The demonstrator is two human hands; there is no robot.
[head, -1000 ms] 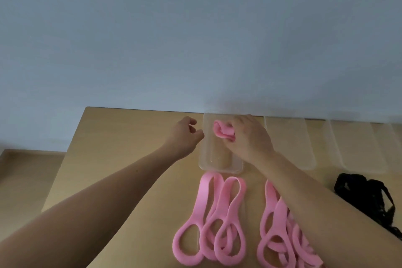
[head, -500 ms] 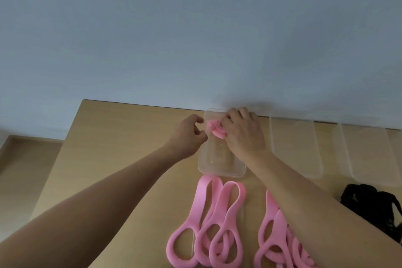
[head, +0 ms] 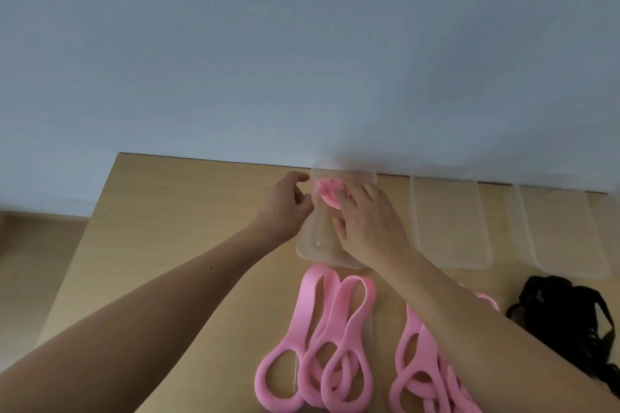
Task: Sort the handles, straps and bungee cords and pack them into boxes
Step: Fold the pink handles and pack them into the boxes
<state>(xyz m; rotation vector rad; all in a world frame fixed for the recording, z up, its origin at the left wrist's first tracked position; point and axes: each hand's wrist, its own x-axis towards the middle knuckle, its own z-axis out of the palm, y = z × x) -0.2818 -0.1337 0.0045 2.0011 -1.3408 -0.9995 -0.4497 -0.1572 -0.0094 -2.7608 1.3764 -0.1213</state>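
Right hand (head: 365,221), fingers flat, pressed folded pink strap (head: 327,194) into far end of clear box (head: 322,256), probably against springback. Left hand (head: 287,208) loosely curled, empty, beside box's left wall.

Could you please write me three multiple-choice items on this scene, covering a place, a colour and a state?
1. Where is the folded pink strap? A) on a chair B) in the leftmost clear box C) in a drawer
2. What colour is the bundle at the right of the table? A) green B) black C) pink
3. What is the right hand doing? A) gripping the bundle B) waving high above the table C) pressing the strap down

B: the strap lies at the box's far end. B: the bundle is plainly black. C: its fingers rest on the strap inside the box.
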